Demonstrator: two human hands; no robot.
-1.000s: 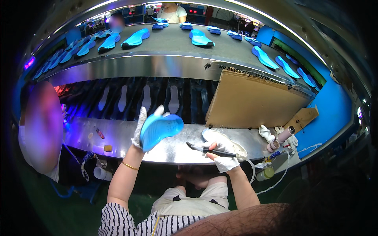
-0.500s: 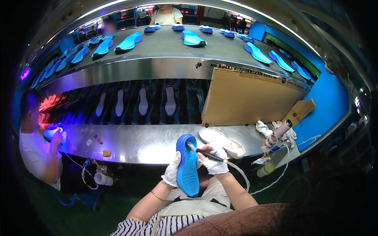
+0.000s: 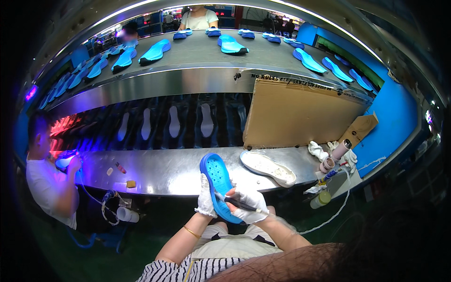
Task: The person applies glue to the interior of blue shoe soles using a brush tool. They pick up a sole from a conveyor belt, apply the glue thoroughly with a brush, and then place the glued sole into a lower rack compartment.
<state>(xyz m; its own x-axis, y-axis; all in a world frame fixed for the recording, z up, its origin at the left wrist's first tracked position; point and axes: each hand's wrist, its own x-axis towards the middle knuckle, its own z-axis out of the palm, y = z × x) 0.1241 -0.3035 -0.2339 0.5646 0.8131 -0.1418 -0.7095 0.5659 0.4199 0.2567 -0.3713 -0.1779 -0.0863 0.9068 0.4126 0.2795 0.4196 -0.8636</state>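
My left hand (image 3: 205, 196), in a white glove, grips the left edge of a blue shoe sole (image 3: 220, 181) above the front edge of the bench. The sole's hollow side faces up, dotted with small holes at its far end, and it tilts with that end leaning left. In my right hand (image 3: 250, 203), gloved with bare fingertips, is a black pen-shaped tool (image 3: 239, 204) trailing a pale hose. The tool's thin tip reaches into the sole's near half; whether it touches is unclear. To the right on the bench lies a white sole (image 3: 268, 168) with small bits in its hollow.
Behind the metal bench (image 3: 155, 176), a conveyor (image 3: 197, 54) carries blue soles. A cardboard sheet (image 3: 300, 113) stands at the back right, near a pink tumbler (image 3: 340, 149) and a green-lidded jar (image 3: 321, 199). A co-worker (image 3: 49, 181) sits at the left; a yellow block (image 3: 131, 184) lies nearby.
The sole has turned, its far end swinging left and its hollow showing more. The tool's tip has moved from the far end down to the near half.
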